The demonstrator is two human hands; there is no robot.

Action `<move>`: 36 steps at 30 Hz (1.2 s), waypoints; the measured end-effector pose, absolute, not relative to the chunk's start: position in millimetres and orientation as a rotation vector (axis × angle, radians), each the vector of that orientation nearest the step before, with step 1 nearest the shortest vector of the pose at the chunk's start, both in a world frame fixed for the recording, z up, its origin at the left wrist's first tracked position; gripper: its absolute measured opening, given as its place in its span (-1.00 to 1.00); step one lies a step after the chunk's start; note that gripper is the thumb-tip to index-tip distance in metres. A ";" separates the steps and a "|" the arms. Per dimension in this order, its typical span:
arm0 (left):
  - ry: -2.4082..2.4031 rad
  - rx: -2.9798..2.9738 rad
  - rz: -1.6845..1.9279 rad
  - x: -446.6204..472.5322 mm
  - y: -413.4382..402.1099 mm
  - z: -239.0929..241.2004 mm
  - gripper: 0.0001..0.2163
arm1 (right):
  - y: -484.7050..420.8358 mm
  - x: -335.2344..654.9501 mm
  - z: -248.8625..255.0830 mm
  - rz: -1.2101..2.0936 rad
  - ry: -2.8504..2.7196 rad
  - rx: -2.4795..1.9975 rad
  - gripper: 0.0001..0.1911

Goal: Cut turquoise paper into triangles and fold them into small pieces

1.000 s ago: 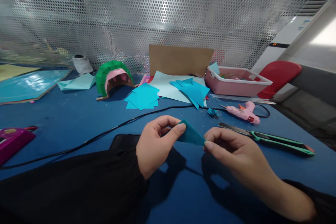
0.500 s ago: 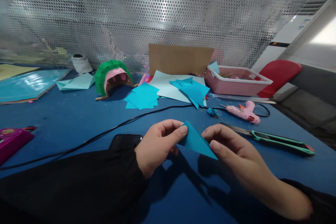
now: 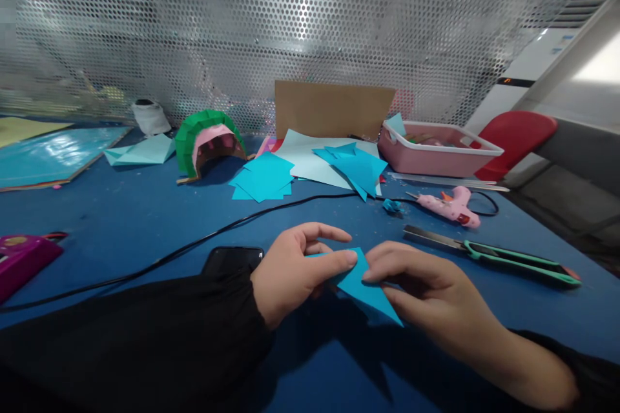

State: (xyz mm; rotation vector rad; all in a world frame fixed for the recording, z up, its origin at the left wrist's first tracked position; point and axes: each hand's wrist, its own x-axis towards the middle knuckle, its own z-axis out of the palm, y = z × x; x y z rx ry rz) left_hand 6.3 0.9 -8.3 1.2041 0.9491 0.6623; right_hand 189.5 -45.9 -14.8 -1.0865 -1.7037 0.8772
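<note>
A piece of folded blue paper [image 3: 369, 293] is held between my two hands above the table. My left hand [image 3: 290, 274] pinches it, thumb on top and the other fingers partly hidden behind. On the right side of the paper, my right hand [image 3: 436, 287] grips the edge, its index fingertip on the upper face and its thumb near the lower edge. A pointed corner of the paper hangs down toward the right. Beyond the hands lie a stack of blue paper squares [image 3: 261, 179] and several blue folded pieces [image 3: 356, 168] on a pale sheet [image 3: 303, 158].
A utility knife [image 3: 518, 261] with its blade out and a pink glue gun [image 3: 450, 206] lie at right. Behind them is a pink basket [image 3: 431, 158]. A phone [image 3: 232, 261] rests by my left wrist. A black cable [image 3: 217, 232] crosses the table. A green paper arch [image 3: 203, 132] stands behind.
The blue paper has turned and dropped slightly, its corner now lower. My right hand has moved left, from beside the paper onto it.
</note>
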 end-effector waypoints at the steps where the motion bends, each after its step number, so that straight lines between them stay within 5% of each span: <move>1: 0.959 1.198 0.662 6.7 0.9 -7.8 -0.70 | -45.6 189.7 -14.8 0.897 -1.693 -1.093 -0.88; 30: 0.841 1.235 0.627 8.2 -3.9 -6.2 -0.67 | -46.2 189.4 -22.0 0.887 -1.538 -1.367 -0.73; 36: 0.938 1.465 0.577 6.5 -5.6 -2.8 -0.52 | -47.1 186.0 -15.9 0.805 -1.557 -1.342 -0.74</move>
